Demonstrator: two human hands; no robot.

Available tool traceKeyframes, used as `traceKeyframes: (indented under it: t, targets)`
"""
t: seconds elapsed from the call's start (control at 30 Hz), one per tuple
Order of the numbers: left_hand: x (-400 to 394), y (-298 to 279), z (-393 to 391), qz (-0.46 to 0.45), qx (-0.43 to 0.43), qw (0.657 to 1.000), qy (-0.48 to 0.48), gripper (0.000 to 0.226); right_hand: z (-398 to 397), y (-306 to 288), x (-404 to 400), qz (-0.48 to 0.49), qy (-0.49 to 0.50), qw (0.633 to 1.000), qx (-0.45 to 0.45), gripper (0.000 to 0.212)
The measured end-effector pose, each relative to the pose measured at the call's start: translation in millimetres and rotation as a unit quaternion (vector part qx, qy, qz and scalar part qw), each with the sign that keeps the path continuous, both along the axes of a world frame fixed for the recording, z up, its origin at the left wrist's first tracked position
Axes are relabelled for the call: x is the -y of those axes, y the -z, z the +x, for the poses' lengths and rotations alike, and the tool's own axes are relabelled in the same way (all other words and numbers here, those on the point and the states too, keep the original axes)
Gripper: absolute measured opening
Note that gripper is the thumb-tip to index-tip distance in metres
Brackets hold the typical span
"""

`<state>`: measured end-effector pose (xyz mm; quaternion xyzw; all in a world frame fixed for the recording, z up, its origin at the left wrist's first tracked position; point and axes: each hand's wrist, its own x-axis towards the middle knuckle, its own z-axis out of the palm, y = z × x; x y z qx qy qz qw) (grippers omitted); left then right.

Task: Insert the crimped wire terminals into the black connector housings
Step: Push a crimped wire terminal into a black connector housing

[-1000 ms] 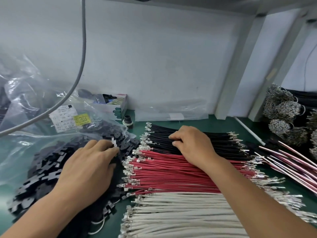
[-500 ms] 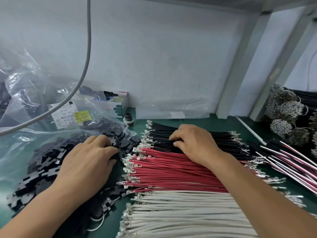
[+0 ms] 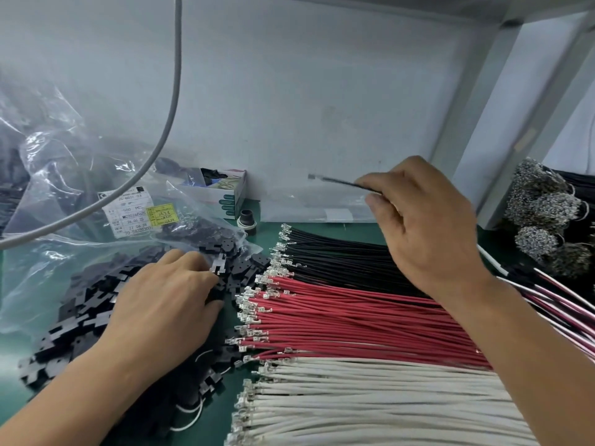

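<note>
Now my right hand (image 3: pixel 425 226) pinches one thin black wire with a metal crimped terminal (image 3: pixel 335 181), raised above the flat row of black wires (image 3: pixel 338 255). My left hand (image 3: pixel 167 304) rests on the pile of small black plastic connector housings (image 3: pixel 80 304), fingertips hidden; grip unclear.

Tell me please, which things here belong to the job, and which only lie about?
Job: black wire in the right hand; black housings under the left hand; black, red and white wire rows.
Lying about: small box; grey cable; labelled bag.
</note>
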<state>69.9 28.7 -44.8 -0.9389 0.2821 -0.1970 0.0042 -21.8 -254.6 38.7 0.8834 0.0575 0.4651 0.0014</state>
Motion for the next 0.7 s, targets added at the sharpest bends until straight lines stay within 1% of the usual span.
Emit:
traceKeyframes:
  t: [0.03, 0.07, 0.13, 0.2, 0.3, 0.37, 0.43, 0.47, 0.6, 0.7]
  targets:
    - [-1, -1, 0, 0.009, 0.003, 1.0, -0.008, 0.03, -9, 0, -5, -0.034, -0.011, 0.999, 0.016, 0.016]
    - [-1, -1, -1, 0.019, 0.004, 1.0, -0.012, 0.031, -18, 6, -10, -0.065, -0.017, 0.998, 0.013, 0.013]
    - [-2, -2, -1, 0.029, 0.003, 1.0, -0.009, 0.031, -33, 27, -19, -0.09, -0.027, 0.995, -0.03, 0.008]
    - [-1, -3, -2, 0.033, 0.01, 0.999, -0.002, 0.031, -41, 50, -21, -0.066, -0.033, 0.994, -0.084, 0.002]
    - [-2, -8, -2, 0.022, 0.015, 1.0, -0.004, 0.028, -42, 67, -16, -0.015, -0.042, 0.99, -0.135, 0.011]
    - [-2, -11, -3, 0.006, 0.014, 1.0, -0.002, 0.026, -41, 70, -14, 0.005, -0.052, 0.989, -0.14, 0.02]
    - [-2, -9, -1, 0.01, 0.011, 1.0, 0.001, 0.027, -40, 72, -14, 0.021, -0.058, 0.987, -0.147, 0.036]
    - [-3, -8, 0, 0.011, 0.004, 1.0, 0.004, 0.029, -40, 73, -14, 0.027, -0.059, 0.986, -0.153, 0.04]
    - [-4, -6, 1, 0.023, -0.01, 1.0, 0.004, 0.035, -40, 75, -15, 0.042, -0.065, 0.984, -0.16, 0.037]
    - [-5, -6, 2, 0.015, 0.001, 1.0, 0.008, 0.026, -40, 76, -17, 0.059, -0.064, 0.984, -0.154, 0.031]
